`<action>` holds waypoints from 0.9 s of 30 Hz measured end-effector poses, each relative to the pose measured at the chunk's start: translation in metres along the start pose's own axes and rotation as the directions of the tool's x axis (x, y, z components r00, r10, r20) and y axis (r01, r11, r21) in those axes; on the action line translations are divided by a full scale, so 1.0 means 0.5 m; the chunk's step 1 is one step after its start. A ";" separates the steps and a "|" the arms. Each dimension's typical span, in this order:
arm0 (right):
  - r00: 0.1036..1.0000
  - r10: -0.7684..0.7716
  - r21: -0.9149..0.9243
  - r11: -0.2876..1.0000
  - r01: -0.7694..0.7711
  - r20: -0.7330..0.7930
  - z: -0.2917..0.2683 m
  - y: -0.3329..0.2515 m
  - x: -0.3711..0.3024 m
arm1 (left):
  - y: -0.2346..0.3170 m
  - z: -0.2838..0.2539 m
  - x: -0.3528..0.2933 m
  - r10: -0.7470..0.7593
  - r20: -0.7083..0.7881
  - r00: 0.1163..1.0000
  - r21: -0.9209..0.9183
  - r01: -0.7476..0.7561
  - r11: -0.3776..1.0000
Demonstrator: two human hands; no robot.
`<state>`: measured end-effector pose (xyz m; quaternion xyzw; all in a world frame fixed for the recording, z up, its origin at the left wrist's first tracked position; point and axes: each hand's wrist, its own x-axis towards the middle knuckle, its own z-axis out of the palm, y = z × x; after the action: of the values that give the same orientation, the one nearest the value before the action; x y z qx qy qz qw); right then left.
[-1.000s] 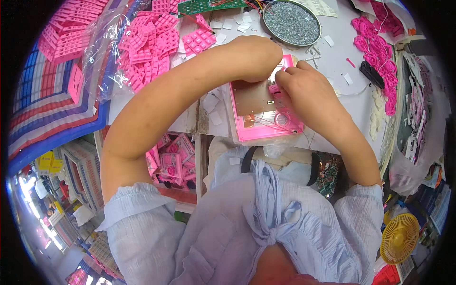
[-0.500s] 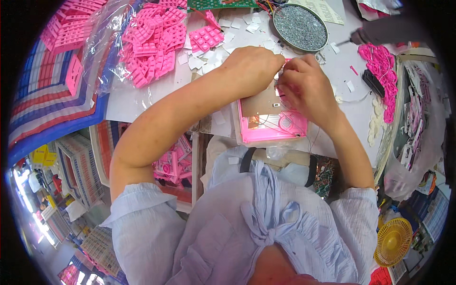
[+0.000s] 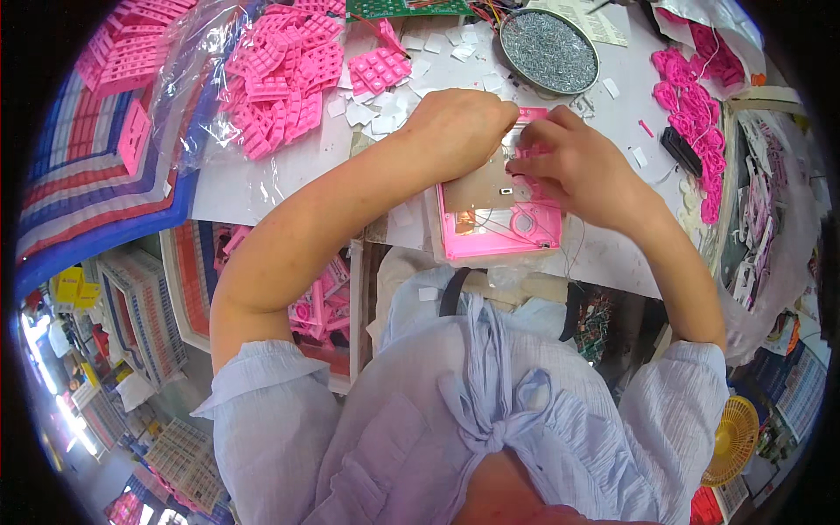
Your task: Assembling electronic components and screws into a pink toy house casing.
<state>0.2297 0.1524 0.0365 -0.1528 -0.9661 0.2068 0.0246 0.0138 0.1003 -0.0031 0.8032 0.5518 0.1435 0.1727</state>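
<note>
A pink plastic casing [image 3: 499, 248] lies open in front of me, with a brown circuit board [image 3: 475, 191] inside and thin wires over it. My left hand [image 3: 464, 131] is closed at the casing's upper left, and its fingertips are hidden behind the knuckles. Over the right half of the casing, my right hand [image 3: 577, 166] has bent fingers reaching in at the board's edge. Whatever small thing these fingers grip is too small to make out. A round speaker grille [image 3: 524, 224] shows in the casing's lower right.
A round dish of screws [image 3: 549, 51] stands beyond my hands. Pink keypads [image 3: 284, 74] pile up at left, near white paper pieces [image 3: 376, 114]. Pink cord bundles [image 3: 687, 105] and a black block [image 3: 682, 151] lie right. A green circuit board [image 3: 407, 7] sits at the far edge.
The dark screwdriver at the upper right has swung mostly out of view. My right hand has shifted slightly right and its elbow outward; my left hand stays nearly in place.
</note>
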 end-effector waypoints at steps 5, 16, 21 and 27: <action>0.982 0.024 0.168 0.986 0.008 -0.189 0.027 -0.001 -0.005 | -0.001 0.004 -0.005 0.007 -0.033 0.999 -0.024 -0.008 1.000; 0.974 0.081 0.048 0.996 -0.072 -0.212 0.047 -0.043 -0.017 | -0.053 -0.090 -0.070 -0.318 -0.309 0.896 -0.463 0.151 0.874; 0.920 0.171 0.287 0.956 -0.067 -0.354 0.033 -0.030 -0.027 | -0.160 -0.142 -0.116 -0.485 -0.507 0.712 -0.146 0.484 0.863; 0.880 0.133 0.269 0.963 -0.006 -0.456 0.033 -0.031 -0.043 | -0.158 -0.081 -0.081 -0.177 -0.500 0.848 0.432 0.421 0.798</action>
<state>0.2440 0.1258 0.0281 -0.2285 -0.8894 0.2892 0.2702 -0.0834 0.0935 -0.0029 0.6658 0.7166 0.1323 -0.1602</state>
